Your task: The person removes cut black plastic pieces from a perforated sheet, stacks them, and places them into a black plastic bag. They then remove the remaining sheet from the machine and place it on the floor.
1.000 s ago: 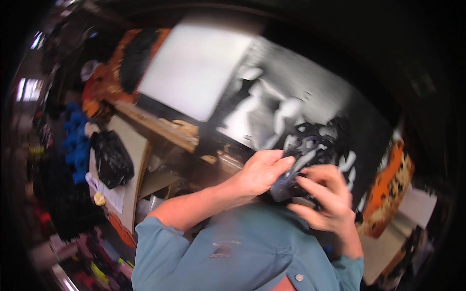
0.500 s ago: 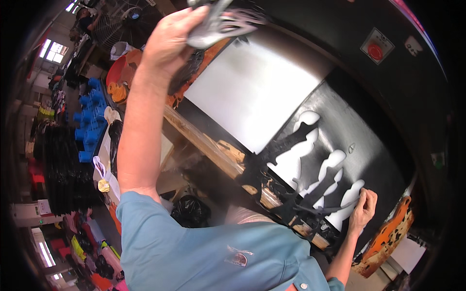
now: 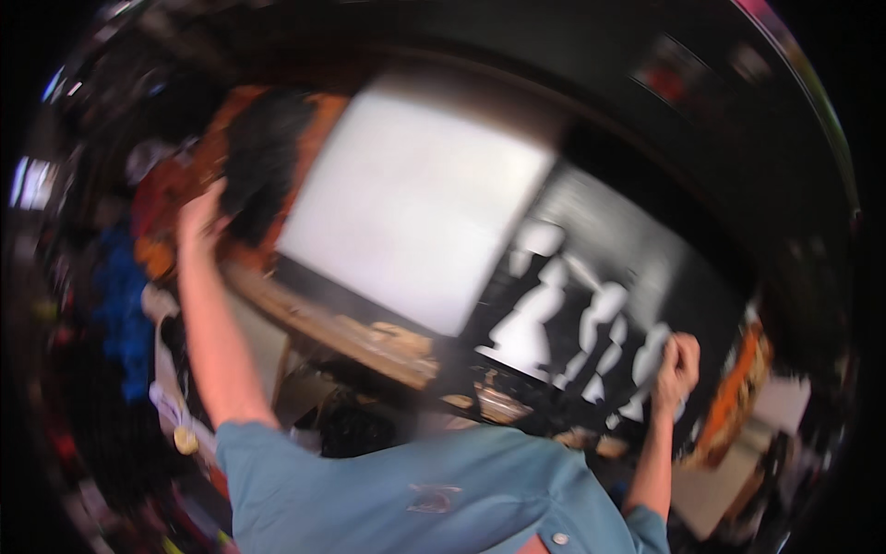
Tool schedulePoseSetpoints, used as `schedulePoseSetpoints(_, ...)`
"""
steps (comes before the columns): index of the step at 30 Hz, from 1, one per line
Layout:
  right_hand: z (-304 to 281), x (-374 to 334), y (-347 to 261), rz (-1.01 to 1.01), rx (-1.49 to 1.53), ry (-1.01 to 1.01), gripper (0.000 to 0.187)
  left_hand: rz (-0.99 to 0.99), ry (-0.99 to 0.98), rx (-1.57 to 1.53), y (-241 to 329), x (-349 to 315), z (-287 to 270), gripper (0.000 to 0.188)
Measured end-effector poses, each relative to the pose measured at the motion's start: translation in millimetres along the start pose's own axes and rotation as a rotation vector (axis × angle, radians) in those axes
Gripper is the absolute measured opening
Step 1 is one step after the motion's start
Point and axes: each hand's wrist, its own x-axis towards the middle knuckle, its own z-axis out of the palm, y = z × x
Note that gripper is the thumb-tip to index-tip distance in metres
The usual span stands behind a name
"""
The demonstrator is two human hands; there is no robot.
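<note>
My left hand (image 3: 201, 217) is at the far left, against a dark pile of material (image 3: 263, 162) on an orange board (image 3: 309, 166). Blur smears its fingers, and I cannot tell whether it grips anything. On the right, my right hand (image 3: 680, 365) is closed beside a black sheet (image 3: 572, 268) with curved cut-outs that show white. What its curled fingers hold, if anything, is hidden. Between the hands lies a plain white sheet (image 3: 415, 203) on the dark work surface.
A worn wooden edge (image 3: 323, 323) runs along the near side of the surface. Further right stands an orange, ragged-edged board (image 3: 734, 392). Blue objects (image 3: 125, 305) are at the left. A dark machine body (image 3: 480, 42) rises behind.
My left hand has come down and left from high over the white sheet to the dark pile; the grey cut pieces it held no longer show in it. My right hand stays beside the cut-outs.
</note>
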Motion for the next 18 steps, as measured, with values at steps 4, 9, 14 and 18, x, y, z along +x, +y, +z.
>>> schedulePoseSetpoints(4,-14.3,12.2,-11.5,0.348,0.026,-0.029,0.011,0.339,0.379,0.926,37.8,-27.0,21.5,0.064)
schedulePoseSetpoints(9,-22.6,62.4,-18.5,-0.064,-0.223,-0.01,0.025,0.599,-0.387,0.32,28.1,-158.1,205.3,0.045)
schedulePoseSetpoints(14,28.3,85.1,-12.0,-0.108,-0.336,-0.351,0.056,1.007,-0.809,0.364,24.1,-306.1,368.1,0.04)
schedulePoseSetpoints(18,51.7,52.4,-33.6,-0.503,-0.08,-0.533,0.056,0.991,-0.928,0.443,4.5,-359.4,437.3,0.046)
